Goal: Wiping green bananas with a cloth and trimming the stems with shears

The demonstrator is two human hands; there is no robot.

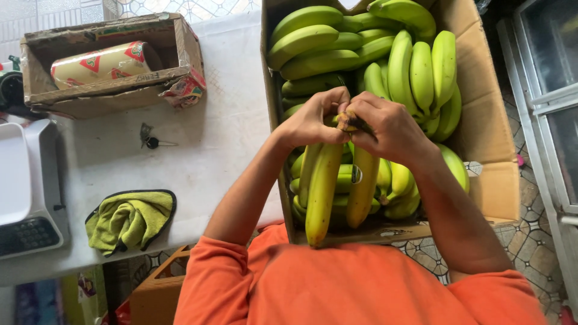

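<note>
Both my hands meet over a cardboard box [487, 126] full of green and yellow-green bananas [415, 66]. My left hand [313, 120] grips the stem end of a yellowish banana [322, 192] that hangs down toward me. My right hand [388, 126] grips the stem end of the neighbouring banana [363, 192]. The two bananas join at the dark crown between my fingertips. More bunches lie beneath and behind them in the box.
A white table [223, 138] holds a worn cardboard tray [111, 90] with a roll of wrapped film [102, 63], a key [149, 141], a green cloth [129, 219] and a white scale [27, 192]. Tiled floor lies to the right.
</note>
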